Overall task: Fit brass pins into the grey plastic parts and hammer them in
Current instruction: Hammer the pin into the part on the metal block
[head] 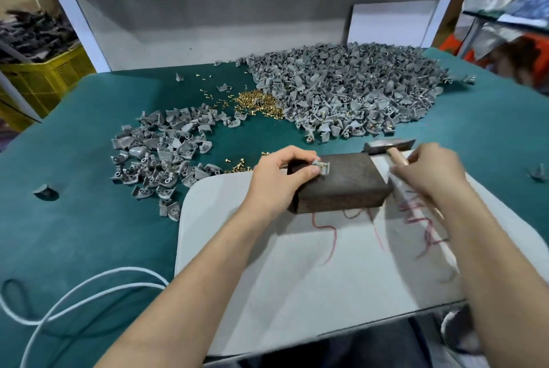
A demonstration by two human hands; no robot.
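Grey part (322,166): it sits on top of the dark block (341,189), near the block's far left corner, with a brass pin (326,164) showing in it.
Left grip (282,177): your thumb and fingertips pinch the grey part and steady it on the block.
Right grip (427,168): blurred, clenched round the wooden handle of the hammer (389,146), whose head is just beyond the block's far right corner.
Pale board (312,272): it carries the block and bears red scribbles.
Loose pins (258,102): a brass heap lies between the two piles, with a few more just beside your left grip.
Big pile (350,91): grey parts, far right.
Smaller pile (160,154): grey parts, spread out to your left.
Counter (89,219): teal, with a white cable (74,293) looping at the near left.
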